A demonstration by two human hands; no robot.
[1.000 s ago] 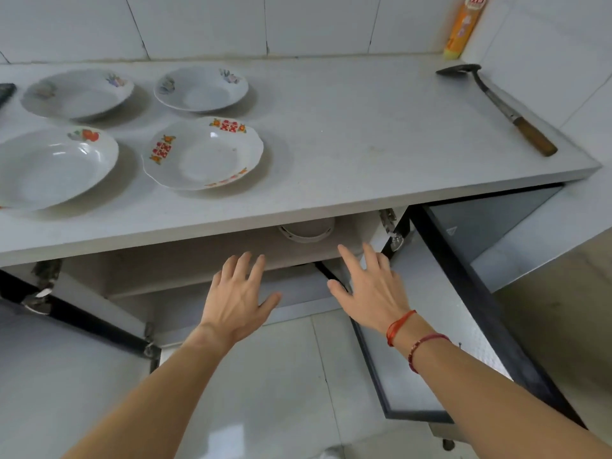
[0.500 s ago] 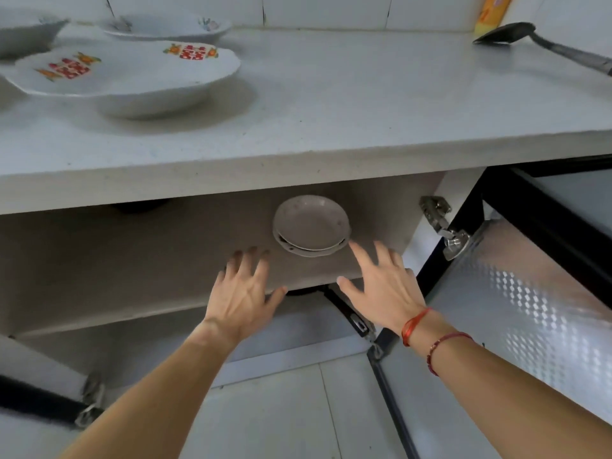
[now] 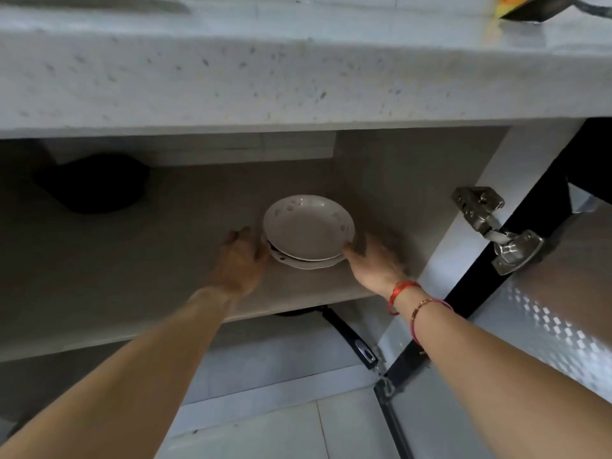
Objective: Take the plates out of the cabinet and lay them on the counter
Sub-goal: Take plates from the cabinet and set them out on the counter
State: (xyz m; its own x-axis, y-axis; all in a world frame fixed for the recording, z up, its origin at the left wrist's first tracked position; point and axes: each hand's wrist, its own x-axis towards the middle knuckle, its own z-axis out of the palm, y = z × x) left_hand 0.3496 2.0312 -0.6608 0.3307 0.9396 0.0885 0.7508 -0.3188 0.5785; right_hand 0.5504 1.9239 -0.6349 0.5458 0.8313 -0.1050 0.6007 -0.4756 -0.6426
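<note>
Dim cabinet (image 3: 397, 167) under a speckled grey counter (image 3: 298, 77), with the door (image 3: 556, 326) swung wide to the right of the shelf (image 3: 116, 276); on that shelf, toward its right end and back from its front edge, plates (image 3: 308, 226) in a short stack, a round one with a faint flower print nested on one with a wavy rim; at the shelf's far left, well apart from the stack, a dark pot (image 3: 92, 183); just off the shelf's right end, a steel hinge (image 3: 493, 226). Reaching in over the shelf's front edge with both arms; left hand (image 3: 240, 260) against the stack's left side, too blurred to tell whether pinching the rim or only touching it; right hand (image 3: 374, 260), with red bracelets (image 3: 402, 293) at the wrist, spread, thumb tip touching the right rim, nothing gripped yet. Judging from this, about to take hold and lift. Likely trouble: clamping only the top plate and dragging the lower one along, then dropping it back on the shelf; slick glaze slipping from fingertips if lifted by the rims alone; raising too early and knocking the stack against the counter's underside just above the shelf; swinging right on the way out and clipping the hinge.
</note>
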